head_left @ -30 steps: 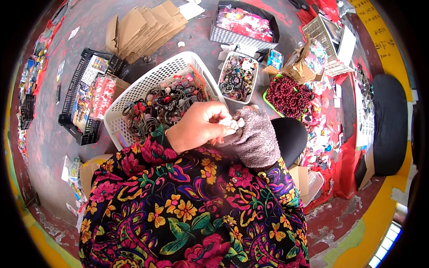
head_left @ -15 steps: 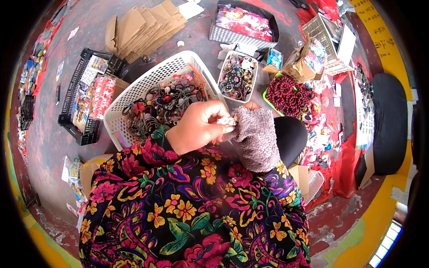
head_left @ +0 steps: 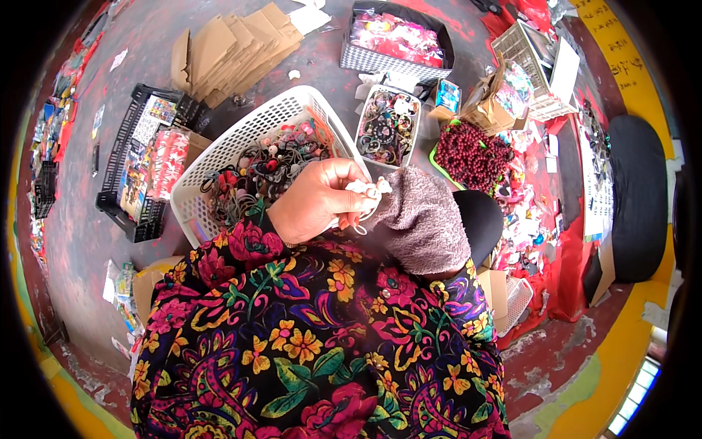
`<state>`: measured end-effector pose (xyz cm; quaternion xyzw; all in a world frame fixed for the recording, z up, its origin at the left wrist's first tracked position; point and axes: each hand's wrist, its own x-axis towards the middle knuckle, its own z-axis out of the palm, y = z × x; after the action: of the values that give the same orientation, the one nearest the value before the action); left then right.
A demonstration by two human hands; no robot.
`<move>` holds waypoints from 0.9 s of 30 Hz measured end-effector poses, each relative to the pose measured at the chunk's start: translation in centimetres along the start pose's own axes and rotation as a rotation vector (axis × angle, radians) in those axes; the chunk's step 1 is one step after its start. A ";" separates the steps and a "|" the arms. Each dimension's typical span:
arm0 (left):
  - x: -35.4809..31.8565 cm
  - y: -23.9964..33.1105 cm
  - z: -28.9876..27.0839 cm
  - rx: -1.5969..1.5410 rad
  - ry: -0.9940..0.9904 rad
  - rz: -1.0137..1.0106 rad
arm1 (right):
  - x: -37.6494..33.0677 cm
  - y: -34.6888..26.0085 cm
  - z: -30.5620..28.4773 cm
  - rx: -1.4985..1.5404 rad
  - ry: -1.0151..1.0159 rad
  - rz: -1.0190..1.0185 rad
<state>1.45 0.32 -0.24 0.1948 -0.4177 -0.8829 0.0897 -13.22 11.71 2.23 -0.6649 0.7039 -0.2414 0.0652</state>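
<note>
My left hand (head_left: 316,199) is bare and curled around a small white item (head_left: 369,192) just over the near edge of a white lattice basket (head_left: 241,139) full of dark hair ties and small ornaments. My right hand (head_left: 420,216) wears a grey-mauve knitted glove and meets the left hand at the white item; its fingertips are hidden behind the left hand. Floral sleeves cover both my forearms.
A small white tray of hair ties (head_left: 387,124) sits behind the basket. A green tray of dark red beads (head_left: 474,155) lies to the right. A black crate (head_left: 142,168) of packets stands left, flattened cardboard (head_left: 230,47) behind, and a grey basket (head_left: 398,40) of pink goods farther back.
Both hands have stayed together over the basket's near edge. The gloved right hand has shifted slightly while working the small white item with the left.
</note>
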 end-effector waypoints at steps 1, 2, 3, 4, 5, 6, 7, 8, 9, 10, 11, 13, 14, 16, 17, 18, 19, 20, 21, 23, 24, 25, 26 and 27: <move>0.0 0.0 0.0 -0.006 0.001 -0.002 | -0.1 0.1 0.0 -0.007 -0.026 0.024; -0.1 0.0 0.0 -0.012 0.002 -0.004 | 0.1 0.0 -0.1 -0.015 -0.053 0.049; -0.2 0.0 0.1 -0.023 0.002 -0.006 | 0.4 -0.4 -0.3 0.074 0.029 0.041; -0.2 0.2 0.3 -0.029 -0.007 -0.013 | 0.1 -0.4 -0.5 0.056 -0.014 0.042; -0.2 0.3 0.4 -0.038 -0.022 -0.043 | -0.3 -0.6 -0.6 0.040 -0.058 0.041; -0.2 0.5 0.6 -0.047 -0.036 -0.074 | -0.6 -0.6 -0.7 0.023 -0.102 0.041; -0.2 0.6 0.6 -0.057 -0.045 -0.101 | -0.4 -0.6 -0.2 -0.073 -0.082 0.048; -0.3 0.6 0.8 0.011 -0.028 -0.092 | -0.5 -0.8 -0.1 0.022 -0.082 0.132; -0.3 0.6 1.0 0.079 -0.011 -0.083 | -0.6 -1.0 -0.2 0.117 -0.082 0.216; -0.4 0.7 1.1 0.147 0.005 -0.076 | -0.6 -1.0 -0.3 0.041 -0.090 0.171; -0.5 0.6 1.2 0.212 -0.008 -0.044 | -0.4 -1.1 -0.3 -0.036 -0.095 0.124; -0.6 0.6 1.4 0.342 -0.036 0.020 | -0.3 -1.0 -0.4 -0.104 -0.087 0.063; -0.6 0.4 1.4 0.432 -0.053 0.125 | -0.3 -0.9 -0.4 -0.096 -0.078 0.048; -0.6 -0.1 1.3 0.612 -0.085 0.338 | -0.4 -1.1 -0.9 0.231 0.042 -0.008; -0.6 -0.2 1.2 0.611 -0.091 0.358 | -0.2 -0.8 -0.7 0.236 0.071 -0.040; -0.6 0.0 1.1 0.535 -0.083 0.242 | -0.1 -0.5 -0.3 0.241 0.101 -0.073; -0.6 0.5 1.0 0.456 -0.074 0.129 | -0.5 -0.2 0.6 0.261 0.163 -0.022; -0.5 0.8 0.9 0.376 -0.067 0.017 | -0.8 -0.2 1.3 0.284 0.226 0.028; -0.2 0.8 0.9 0.302 -0.054 -0.030 | -0.8 0.2 1.3 0.263 0.135 0.096; 0.1 0.3 0.1 0.032 -0.034 -0.097 | 0.5 -0.9 -0.8 0.021 -0.128 0.169; 0.1 0.1 -0.1 -0.103 -0.021 -0.130 | 0.5 -0.6 -0.9 0.022 -0.143 0.073; 0.1 0.3 -0.1 -0.179 0.013 -0.147 | 0.5 0.3 -1.0 0.022 -0.157 -0.022; 0.0 0.4 0.0 -0.208 0.016 -0.143 | 0.5 0.9 -1.0 0.018 -0.132 -0.106; 0.1 0.6 0.0 -0.241 0.009 -0.145 | 0.5 1.7 -1.0 0.006 -0.105 -0.180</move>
<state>1.33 -0.04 0.18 0.2164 -0.2932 -0.9299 0.0503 -15.20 11.47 2.48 -0.7370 0.6362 -0.2131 0.0822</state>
